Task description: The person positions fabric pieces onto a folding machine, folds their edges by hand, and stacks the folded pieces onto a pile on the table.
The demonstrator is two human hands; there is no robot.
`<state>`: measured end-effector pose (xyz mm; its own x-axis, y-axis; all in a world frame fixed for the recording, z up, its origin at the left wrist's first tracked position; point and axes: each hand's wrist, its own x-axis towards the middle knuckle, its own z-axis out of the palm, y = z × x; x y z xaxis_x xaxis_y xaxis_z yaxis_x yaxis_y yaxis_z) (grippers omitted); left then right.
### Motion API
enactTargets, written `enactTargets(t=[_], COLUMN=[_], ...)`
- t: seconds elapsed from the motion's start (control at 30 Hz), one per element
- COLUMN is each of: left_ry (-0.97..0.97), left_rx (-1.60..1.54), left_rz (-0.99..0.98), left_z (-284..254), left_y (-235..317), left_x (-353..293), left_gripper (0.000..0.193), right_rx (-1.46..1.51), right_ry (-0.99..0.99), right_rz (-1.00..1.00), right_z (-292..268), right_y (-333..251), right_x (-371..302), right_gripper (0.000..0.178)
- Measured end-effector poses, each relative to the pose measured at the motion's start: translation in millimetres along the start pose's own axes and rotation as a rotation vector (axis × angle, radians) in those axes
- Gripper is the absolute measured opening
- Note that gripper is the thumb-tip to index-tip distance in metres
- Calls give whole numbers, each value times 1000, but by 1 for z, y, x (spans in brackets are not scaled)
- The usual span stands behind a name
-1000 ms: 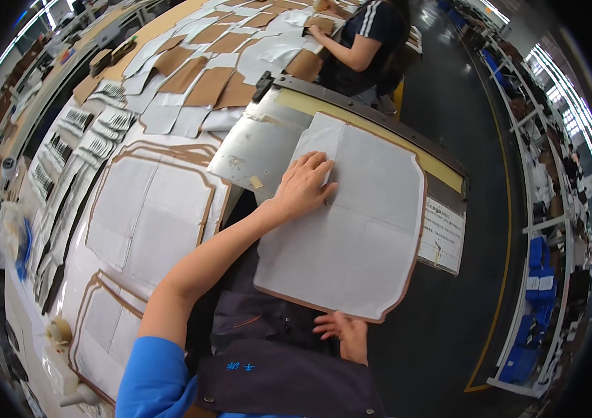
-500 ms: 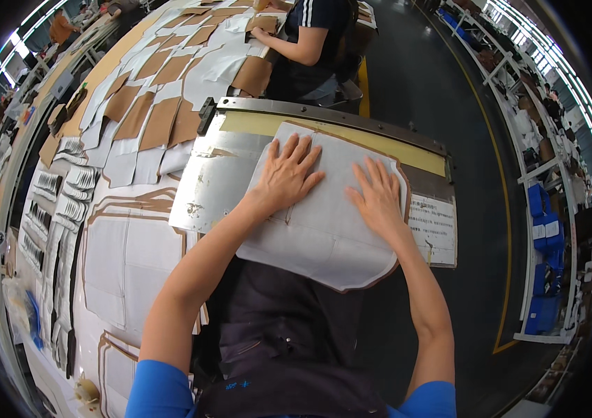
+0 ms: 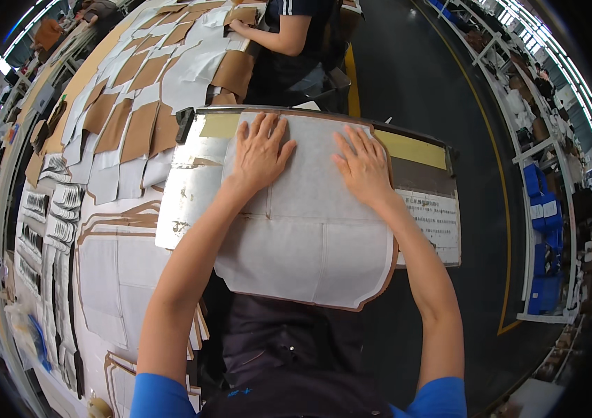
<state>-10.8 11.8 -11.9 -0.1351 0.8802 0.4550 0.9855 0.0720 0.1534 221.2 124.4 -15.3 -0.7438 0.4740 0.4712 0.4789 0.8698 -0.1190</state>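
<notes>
Flatly, brown-edged white panel (image 3: 289,254) lies over metal plate (image 3: 188,174), beneath left hand (image 3: 261,155) and right hand (image 3: 364,167), both spread open, gripping nothing.

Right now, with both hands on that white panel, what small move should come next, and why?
Perhaps a light, flat-handed nudge to square the white panel along the dark bar: the left hand and right hand lie spread on it, its far edge sits close to the bar, and its near edge overhangs the metal plate.
</notes>
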Motion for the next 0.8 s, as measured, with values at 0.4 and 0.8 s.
enactTargets(t=[0.4,0.8], left_ry=[61,80], left_rx=[-4,-7], left_rz=[-54,-70], left_z=[4,4], left_y=[-1,20], left_x=[17,18], left_gripper=[49,46], right_rx=[-122,-169], right_ry=[-142,-92], right_rz=[163,188], right_z=[11,17], right_y=[-25,-45], right_x=[53,49], right_gripper=[55,53])
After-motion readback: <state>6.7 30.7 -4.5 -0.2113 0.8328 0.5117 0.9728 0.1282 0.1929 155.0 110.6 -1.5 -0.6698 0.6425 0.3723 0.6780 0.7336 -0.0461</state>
